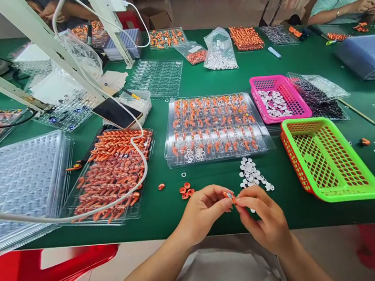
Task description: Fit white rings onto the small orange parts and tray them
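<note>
Near the table's front edge, my left hand (207, 212) pinches a small orange part (230, 197) between thumb and fingers. My right hand (264, 216) closes its fingertips on the same part from the other side. Just beyond my hands, a loose pile of white discs (250, 173) lies on the green table. Several orange rings (186, 190) are grouped left of the discs, with one orange piece (161, 186) farther left. A clear tray (217, 154) holding rows of orange curved parts and some white rings sits beyond.
On the right stand a pink basket (309, 110) of white pieces and a green basket (363, 189). Left are a tray of orange parts (109, 188), a phone (117, 113) and stacked clear trays (27, 178). A white cable (145, 167) hangs across. Another person's hands (369, 5) are back right.
</note>
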